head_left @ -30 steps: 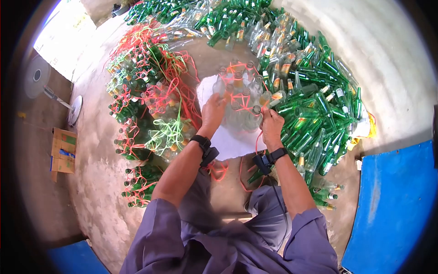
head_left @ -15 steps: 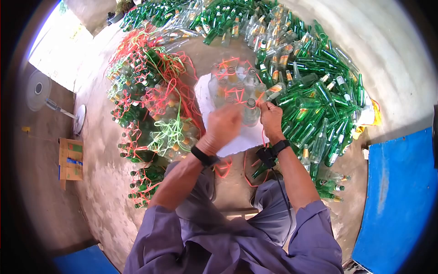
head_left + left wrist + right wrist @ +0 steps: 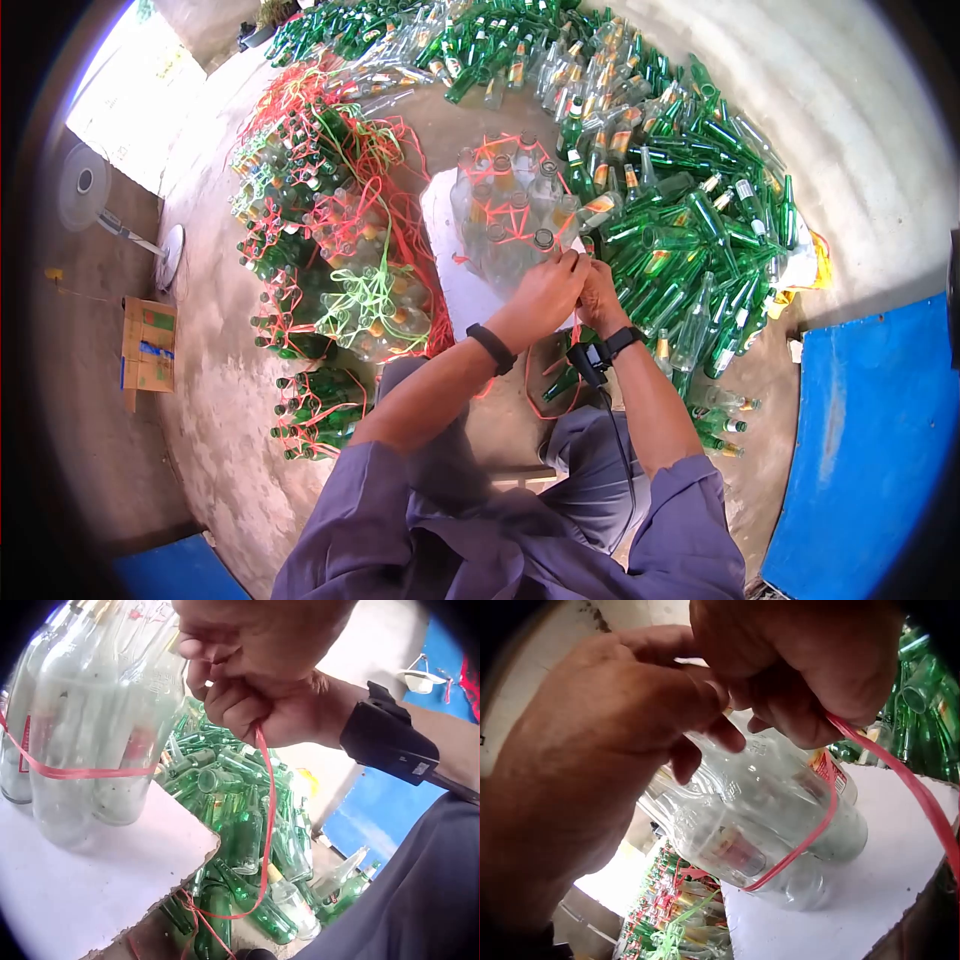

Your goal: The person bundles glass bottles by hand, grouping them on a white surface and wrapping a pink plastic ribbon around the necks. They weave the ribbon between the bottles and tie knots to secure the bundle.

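Note:
Clear glass bottles (image 3: 505, 205) stand upright in a bundle before me, with red plastic strap (image 3: 90, 772) around their sides and more laced between their necks. My right hand (image 3: 600, 300) grips a length of the strap, whose tail hangs below the fist in the left wrist view. Against it, at the near right edge of the bundle, is my left hand (image 3: 545, 298). The left fingers (image 3: 697, 690) are bent and meet the right fingertips close beside the bottle necks; I cannot tell what is between them. A white board (image 3: 450, 270) lies under the bundle.
Loose green and clear bottles (image 3: 690, 240) lie heaped at right and behind. Strapped bundles (image 3: 300, 240) stand at left among tangled red and green strap (image 3: 365, 300). A fan (image 3: 85, 185), a cardboard box (image 3: 150, 345) and a blue panel (image 3: 860, 440) are farther out.
My left hand has gone from the bundle's left side, across its front, to meet the right hand at the near right. The right hand has stayed close to the same bottle, gripping strap.

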### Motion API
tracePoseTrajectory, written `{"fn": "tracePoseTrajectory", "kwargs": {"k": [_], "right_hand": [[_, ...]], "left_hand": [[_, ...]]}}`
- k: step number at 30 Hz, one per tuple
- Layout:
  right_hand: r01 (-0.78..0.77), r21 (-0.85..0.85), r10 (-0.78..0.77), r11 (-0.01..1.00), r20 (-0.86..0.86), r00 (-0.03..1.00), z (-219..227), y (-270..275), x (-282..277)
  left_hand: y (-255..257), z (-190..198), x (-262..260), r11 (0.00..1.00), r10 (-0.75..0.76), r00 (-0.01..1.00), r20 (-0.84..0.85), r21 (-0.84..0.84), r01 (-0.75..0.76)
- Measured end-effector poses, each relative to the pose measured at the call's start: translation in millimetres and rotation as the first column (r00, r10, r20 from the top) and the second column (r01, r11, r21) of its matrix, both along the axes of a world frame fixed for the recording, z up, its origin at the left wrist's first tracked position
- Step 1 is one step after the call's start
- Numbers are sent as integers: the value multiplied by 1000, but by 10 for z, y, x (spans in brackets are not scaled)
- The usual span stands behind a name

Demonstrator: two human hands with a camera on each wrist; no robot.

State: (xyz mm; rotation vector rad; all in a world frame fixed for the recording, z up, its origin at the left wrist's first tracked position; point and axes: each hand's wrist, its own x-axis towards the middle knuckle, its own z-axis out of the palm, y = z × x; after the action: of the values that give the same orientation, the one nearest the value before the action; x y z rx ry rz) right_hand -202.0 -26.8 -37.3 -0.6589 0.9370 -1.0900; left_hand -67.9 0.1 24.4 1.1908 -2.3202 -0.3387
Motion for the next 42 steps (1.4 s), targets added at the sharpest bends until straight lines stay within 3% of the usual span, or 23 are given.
{"fn": "tracePoseTrajectory", "kwargs": {"k": [2, 5, 10, 12, 14, 18, 20, 21, 24, 25, 28, 29, 33, 35, 38, 42], "right_hand": [[1, 66, -4, 998, 38, 999, -87, -39, 0], [-72, 142, 79, 987, -42, 996, 195, 7, -69], [-135, 179, 151, 975, -81, 985, 267, -20, -200], [-158, 201, 178, 967, -84, 981, 252, -41, -223], [-255, 149, 245, 955, 83, 966, 124, -99, -327], [-247, 162, 224, 955, 148, 963, 38, -203, -439], [10, 31, -3, 999, -203, 979, -33, -312, -417], [8, 31, -2, 999, -204, 979, 3, -345, -392], [-125, -233, -32, 964, -570, 821, 138, -444, -271], [-149, -239, 10, 959, -500, 866, 261, -453, -176], [-227, -212, 102, 950, -476, 873, 19, -753, -91], [-316, -269, 189, 910, -409, 893, -13, -792, -148], [-331, -233, 187, 914, -482, 856, 119, -834, -25], [-421, -244, 45, 874, -822, 568, 184, -889, 11], [-408, -173, 61, 896, -864, 500, 252, -909, 54], [-351, -219, 10, 910, -836, 548, 53, -950, 72]], "left_hand": [[-13, 10, -21, 1000, 8, 1000, 10, 6, -9], [-21, -9, -42, 1000, 18, 999, -34, -26, -18], [-100, -83, -100, 994, 65, 997, 45, 80, -68], [-125, -82, -104, 997, 58, 997, 44, 51, -60], [-148, -86, -83, 998, 53, 997, 48, 23, -54], [-196, -36, -50, 999, 32, 999, -43, 8, -31], [-208, -49, -51, 999, 37, 996, -81, 4, -36], [-206, -69, -54, 999, 41, 995, -90, -7, -42], [-188, -87, -61, 998, 65, 995, -81, -19, -67], [-184, -70, -62, 996, 87, 994, -64, -20, -88], [-189, -61, -52, 997, 66, 996, -58, -25, -68], [-187, -83, -59, 997, 70, 996, -58, -21, -72], [-218, -174, -77, 998, 66, 988, -138, 25, -64], [-229, -199, -80, 998, 60, 987, -150, 30, -57], [-220, -177, -75, 997, 57, 989, -139, 52, -51], [-230, -145, -66, 995, 54, 985, -164, 86, -40]]}}
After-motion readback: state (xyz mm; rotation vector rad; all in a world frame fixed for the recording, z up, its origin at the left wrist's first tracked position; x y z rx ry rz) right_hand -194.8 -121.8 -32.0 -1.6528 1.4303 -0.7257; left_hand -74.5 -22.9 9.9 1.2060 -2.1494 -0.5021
